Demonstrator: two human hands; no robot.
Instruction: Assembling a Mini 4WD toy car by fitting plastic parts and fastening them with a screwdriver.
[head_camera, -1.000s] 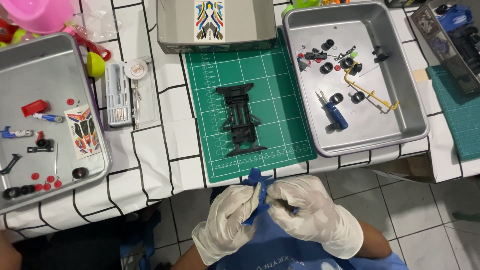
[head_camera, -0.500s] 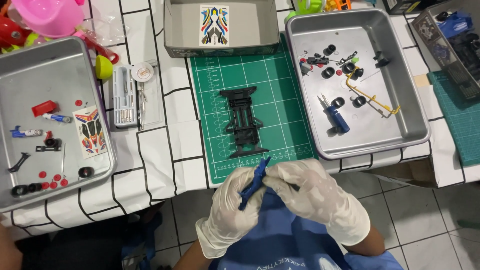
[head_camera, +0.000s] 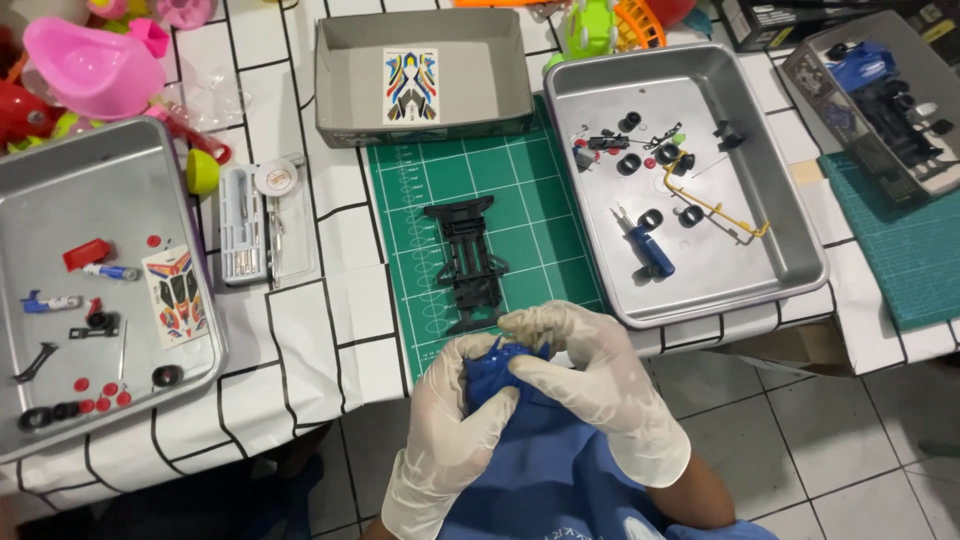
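Both my hands wear white gloves and meet just off the table's front edge. My left hand and my right hand grip the same small blue plastic part, which is mostly covered by the fingers. Just beyond them a black toy-car chassis lies on the green cutting mat.
A metal tray at right holds black tyres, a blue-handled screwdriver and a yellow sprue. A metal tray at left holds small parts and a sticker sheet. A grey box lid sits behind the mat. A clear parts case lies left of it.
My hands have closed tighter around the blue part, covering more of it, and shifted slightly toward the table. The view has moved closer.
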